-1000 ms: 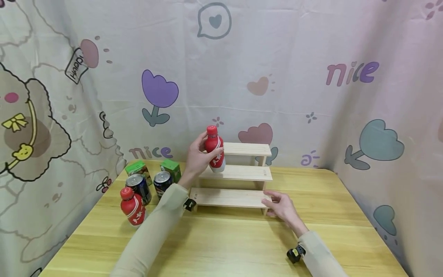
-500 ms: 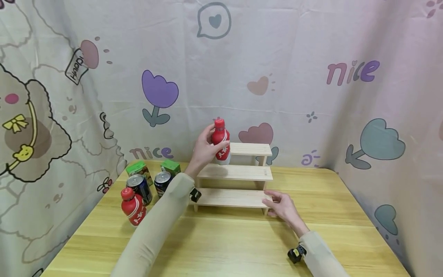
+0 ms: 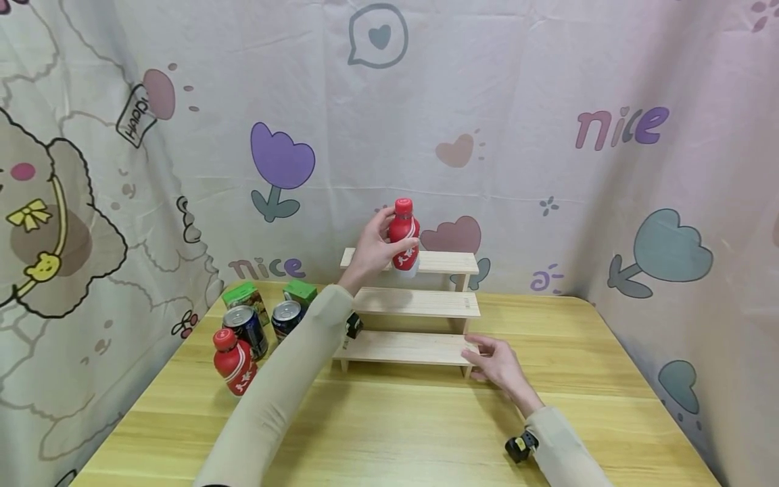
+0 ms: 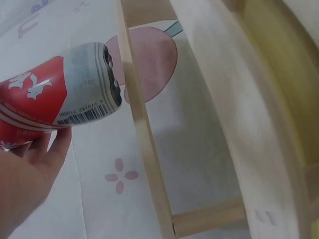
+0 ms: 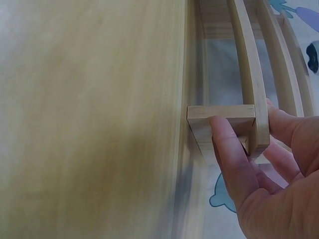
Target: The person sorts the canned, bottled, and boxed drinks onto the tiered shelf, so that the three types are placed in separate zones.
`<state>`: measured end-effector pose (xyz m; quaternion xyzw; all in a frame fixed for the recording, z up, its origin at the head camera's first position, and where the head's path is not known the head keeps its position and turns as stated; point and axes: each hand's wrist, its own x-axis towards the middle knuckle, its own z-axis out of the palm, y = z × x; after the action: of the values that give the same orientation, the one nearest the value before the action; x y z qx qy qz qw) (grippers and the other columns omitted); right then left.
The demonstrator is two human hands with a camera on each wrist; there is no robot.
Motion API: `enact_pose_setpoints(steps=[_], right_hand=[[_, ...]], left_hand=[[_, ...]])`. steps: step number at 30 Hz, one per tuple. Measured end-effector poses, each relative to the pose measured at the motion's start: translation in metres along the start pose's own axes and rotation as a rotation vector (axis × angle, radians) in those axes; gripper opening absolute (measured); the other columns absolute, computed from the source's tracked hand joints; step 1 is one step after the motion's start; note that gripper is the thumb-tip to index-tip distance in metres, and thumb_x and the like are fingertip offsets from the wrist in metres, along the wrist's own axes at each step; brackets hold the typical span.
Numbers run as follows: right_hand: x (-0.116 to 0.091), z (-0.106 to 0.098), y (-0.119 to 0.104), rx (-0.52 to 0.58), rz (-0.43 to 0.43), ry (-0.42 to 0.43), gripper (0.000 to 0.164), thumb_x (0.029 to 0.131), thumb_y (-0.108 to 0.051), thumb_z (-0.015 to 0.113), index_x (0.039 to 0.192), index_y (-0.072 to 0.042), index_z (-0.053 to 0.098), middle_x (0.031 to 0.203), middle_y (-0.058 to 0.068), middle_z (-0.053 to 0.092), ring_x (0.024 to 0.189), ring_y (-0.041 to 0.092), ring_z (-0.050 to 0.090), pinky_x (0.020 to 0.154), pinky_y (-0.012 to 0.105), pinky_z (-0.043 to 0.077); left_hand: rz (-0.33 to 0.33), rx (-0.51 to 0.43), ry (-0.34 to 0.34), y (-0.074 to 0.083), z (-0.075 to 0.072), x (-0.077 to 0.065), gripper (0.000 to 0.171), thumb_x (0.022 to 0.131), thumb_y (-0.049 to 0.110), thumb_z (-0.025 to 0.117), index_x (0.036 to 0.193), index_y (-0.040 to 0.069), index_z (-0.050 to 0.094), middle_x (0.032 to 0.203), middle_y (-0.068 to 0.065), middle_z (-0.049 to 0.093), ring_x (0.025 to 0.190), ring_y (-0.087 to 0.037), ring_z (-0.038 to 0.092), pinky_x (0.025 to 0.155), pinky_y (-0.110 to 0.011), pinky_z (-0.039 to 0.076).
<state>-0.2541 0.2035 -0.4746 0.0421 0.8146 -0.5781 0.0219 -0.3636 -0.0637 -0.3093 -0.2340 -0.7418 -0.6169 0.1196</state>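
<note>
A red bottle [image 3: 404, 233] with a red cap and a pale base is held upright by my left hand [image 3: 372, 249], thumb and fingers around its sides. It hangs in the air at the top step of a three-tier wooden shelf [image 3: 404, 346]. From the left wrist, the bottle's underside [image 4: 110, 74] and barcode show, with no board beneath it. My right hand [image 3: 500, 366] grips the right end of the lowest step. Close up in the right wrist view, its thumb and fingers lie on both sides of that board's end [image 5: 259, 132].
At the table's left stand a second red bottle [image 3: 234, 364], two dark drink cans [image 3: 246, 333] and two green cartons [image 3: 300, 293], partly behind my left sleeve [image 3: 292, 379]. A printed curtain [image 3: 517, 101] hangs behind the wooden table [image 3: 389, 433].
My left hand has carried the bottle up and to the right, from in front of the middle step to the top step's height. My right hand has stayed on the shelf.
</note>
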Motion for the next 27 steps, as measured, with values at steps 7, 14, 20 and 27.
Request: enact_pose_setpoints(steps=[7,14,20,27], right_hand=[[0.000,0.000,0.000,0.003,-0.001,0.003,0.048,0.085,-0.013,0.076,0.131,-0.006,0.062,0.110,0.019,0.057,0.082,0.023,0.067,0.068,0.034,0.061],[0.000,0.001,0.000,0.013,0.002,-0.006,0.049,0.085,-0.013,0.076,0.131,-0.006,0.062,0.111,0.019,0.055,0.081,0.023,0.065,0.068,0.035,0.061],[0.000,0.001,0.000,-0.001,-0.005,0.001,0.049,0.085,-0.015,0.077,0.131,-0.007,0.062,0.110,0.019,0.057,0.079,0.022,0.066,0.066,0.034,0.060],[-0.001,0.000,0.001,-0.003,-0.005,0.007,0.049,0.085,-0.014,0.076,0.131,-0.007,0.062,0.108,0.018,0.058,0.079,0.021,0.065,0.066,0.033,0.060]], left_hand=[[-0.005,-0.025,-0.008,-0.003,0.008,0.018,0.068,0.083,0.020,0.080,0.142,0.022,0.046,0.135,-0.008,0.059,0.117,-0.024,0.062,0.099,-0.046,0.050],[-0.053,-0.054,-0.007,-0.008,0.015,0.025,0.072,0.084,0.019,0.079,0.147,0.025,0.042,0.136,-0.006,0.057,0.118,-0.022,0.060,0.101,-0.046,0.049],[-0.067,-0.075,0.003,-0.009,0.021,0.028,0.073,0.085,0.017,0.078,0.148,0.024,0.041,0.138,-0.006,0.056,0.121,-0.023,0.058,0.103,-0.047,0.047],[-0.063,-0.036,0.029,-0.012,0.026,0.036,0.073,0.086,0.017,0.077,0.149,0.025,0.041,0.137,-0.005,0.058,0.120,-0.024,0.059,0.103,-0.048,0.047]])
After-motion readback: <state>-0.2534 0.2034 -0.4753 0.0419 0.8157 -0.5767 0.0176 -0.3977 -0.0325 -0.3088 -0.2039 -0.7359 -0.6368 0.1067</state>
